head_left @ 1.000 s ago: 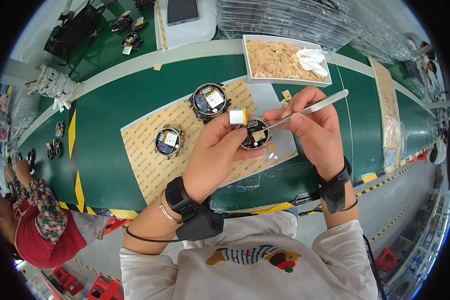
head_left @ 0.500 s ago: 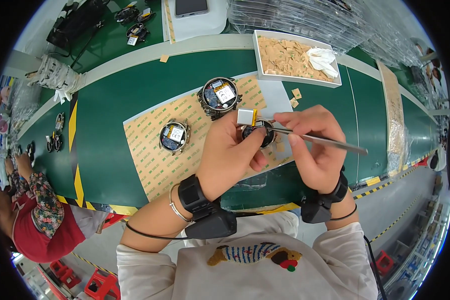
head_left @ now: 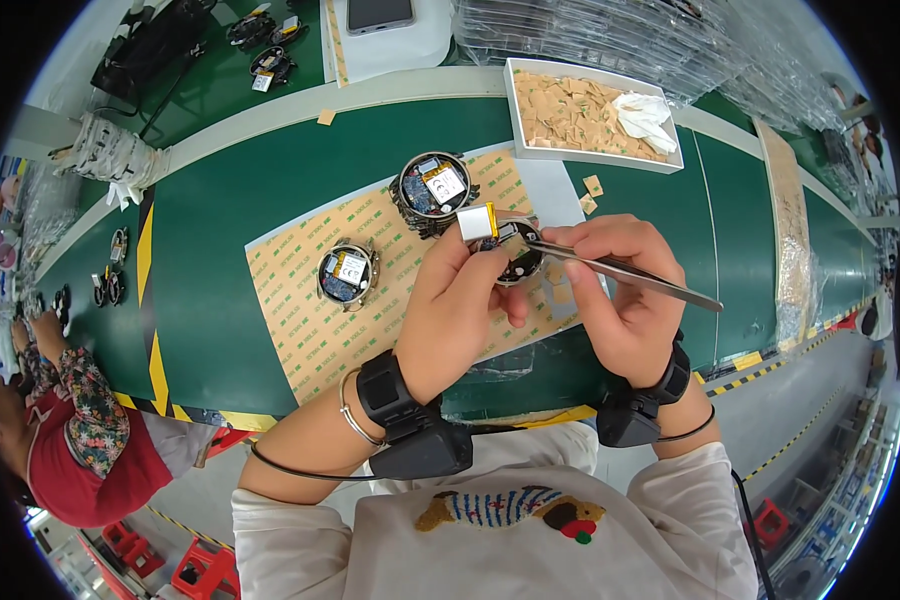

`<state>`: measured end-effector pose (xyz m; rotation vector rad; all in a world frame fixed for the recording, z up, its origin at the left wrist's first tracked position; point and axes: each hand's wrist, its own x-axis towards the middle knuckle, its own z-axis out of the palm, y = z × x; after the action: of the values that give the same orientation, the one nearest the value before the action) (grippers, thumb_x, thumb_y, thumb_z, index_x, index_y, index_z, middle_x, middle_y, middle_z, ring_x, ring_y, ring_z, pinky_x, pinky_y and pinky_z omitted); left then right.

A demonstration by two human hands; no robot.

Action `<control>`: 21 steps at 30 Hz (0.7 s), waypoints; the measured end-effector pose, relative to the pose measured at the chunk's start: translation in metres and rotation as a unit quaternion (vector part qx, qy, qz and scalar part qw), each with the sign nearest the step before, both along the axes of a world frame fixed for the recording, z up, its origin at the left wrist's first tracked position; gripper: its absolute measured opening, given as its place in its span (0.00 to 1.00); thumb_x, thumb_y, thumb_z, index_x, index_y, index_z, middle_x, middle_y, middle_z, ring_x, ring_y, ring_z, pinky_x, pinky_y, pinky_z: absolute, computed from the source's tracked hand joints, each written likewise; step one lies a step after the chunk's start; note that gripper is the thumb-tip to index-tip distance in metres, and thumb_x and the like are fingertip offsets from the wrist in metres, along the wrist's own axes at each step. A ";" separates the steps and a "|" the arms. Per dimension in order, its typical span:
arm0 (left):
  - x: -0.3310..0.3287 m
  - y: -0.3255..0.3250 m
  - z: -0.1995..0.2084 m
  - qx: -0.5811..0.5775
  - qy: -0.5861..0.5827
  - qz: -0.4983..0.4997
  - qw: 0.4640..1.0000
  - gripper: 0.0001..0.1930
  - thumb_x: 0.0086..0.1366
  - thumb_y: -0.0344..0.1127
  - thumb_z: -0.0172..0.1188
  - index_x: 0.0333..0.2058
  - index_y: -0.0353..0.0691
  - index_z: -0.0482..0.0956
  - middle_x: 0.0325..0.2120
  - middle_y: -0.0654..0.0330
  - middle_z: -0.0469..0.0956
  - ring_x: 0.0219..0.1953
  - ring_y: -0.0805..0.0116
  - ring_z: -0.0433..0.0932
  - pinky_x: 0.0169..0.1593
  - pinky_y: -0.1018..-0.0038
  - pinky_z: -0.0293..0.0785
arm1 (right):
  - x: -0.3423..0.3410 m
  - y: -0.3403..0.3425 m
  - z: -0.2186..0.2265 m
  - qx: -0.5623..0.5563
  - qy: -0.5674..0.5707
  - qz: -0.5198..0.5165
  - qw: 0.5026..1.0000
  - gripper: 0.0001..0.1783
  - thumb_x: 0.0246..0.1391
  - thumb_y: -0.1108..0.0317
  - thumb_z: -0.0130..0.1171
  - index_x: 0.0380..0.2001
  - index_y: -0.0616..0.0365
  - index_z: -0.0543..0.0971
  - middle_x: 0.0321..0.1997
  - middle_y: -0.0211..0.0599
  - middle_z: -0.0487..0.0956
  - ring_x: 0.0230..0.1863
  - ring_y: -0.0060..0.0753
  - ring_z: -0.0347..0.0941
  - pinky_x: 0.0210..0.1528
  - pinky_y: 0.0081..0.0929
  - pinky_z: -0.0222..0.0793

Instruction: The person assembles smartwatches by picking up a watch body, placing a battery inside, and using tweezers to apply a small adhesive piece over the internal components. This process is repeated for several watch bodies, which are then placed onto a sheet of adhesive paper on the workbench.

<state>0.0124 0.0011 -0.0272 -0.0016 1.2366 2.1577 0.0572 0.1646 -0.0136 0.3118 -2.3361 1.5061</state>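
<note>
My left hand is closed around an opened round watch case, thumb at its near left rim. A silver battery with a yellow edge stands lifted at the case's upper left side, next to my left fingers. Inside the case, a small tan patch shows among dark electronics. My right hand pinches metal tweezers, whose tips reach the upper right part of the case. Another opened watch lies just behind my left hand, and a third watch lies to its left.
Under the watches lies a tan adhesive sheet with green print. A white box of tan squares and a crumpled tissue stands behind. Loose tan squares lie near it. Clear plastic trays are stacked at the back. Another person sits at left.
My left thumb has drawn back leftward, uncovering more of the case and the tan patch. The battery has shifted slightly left. The tweezers have tilted a little more steeply, their tips farther left.
</note>
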 end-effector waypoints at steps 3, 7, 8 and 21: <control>0.001 0.000 0.001 0.026 0.008 -0.002 1.000 0.15 0.64 0.28 0.41 0.48 0.33 0.67 0.35 0.58 0.72 0.23 0.73 0.71 0.28 0.78 0.70 | 0.001 -0.001 0.000 -0.025 0.003 -0.021 0.999 0.08 0.48 0.83 0.54 0.32 0.64 0.70 0.37 0.45 0.76 0.42 0.36 0.75 0.46 0.28 0.69; 0.000 0.000 0.002 0.016 0.020 -0.011 1.000 0.15 0.64 0.28 0.40 0.48 0.33 0.67 0.36 0.57 0.72 0.24 0.71 0.71 0.28 0.77 0.71 | -0.004 -0.001 -0.001 -0.040 0.033 -0.011 0.999 0.07 0.45 0.83 0.56 0.30 0.65 0.74 0.33 0.41 0.77 0.35 0.32 0.75 0.39 0.23 0.70; 0.000 -0.001 0.002 0.015 0.019 -0.011 1.000 0.15 0.64 0.28 0.40 0.48 0.33 0.67 0.36 0.57 0.72 0.24 0.71 0.71 0.28 0.77 0.71 | -0.004 -0.001 -0.001 -0.094 0.003 0.001 0.996 0.07 0.46 0.83 0.55 0.30 0.65 0.73 0.33 0.40 0.77 0.36 0.32 0.75 0.41 0.24 0.70; 0.000 -0.003 0.003 -0.013 -0.024 -0.075 0.997 0.16 0.64 0.27 0.39 0.49 0.33 0.67 0.36 0.55 0.72 0.23 0.71 0.73 0.28 0.76 0.73 | -0.012 0.017 0.011 -0.329 -0.178 0.061 0.926 0.02 0.51 0.78 0.50 0.31 0.64 0.71 0.27 0.34 0.71 0.30 0.27 0.71 0.36 0.20 0.66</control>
<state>0.0122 -0.0019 -0.0246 0.0267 1.1989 2.0004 0.0454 0.1814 -0.0030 0.0029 -1.9002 2.4611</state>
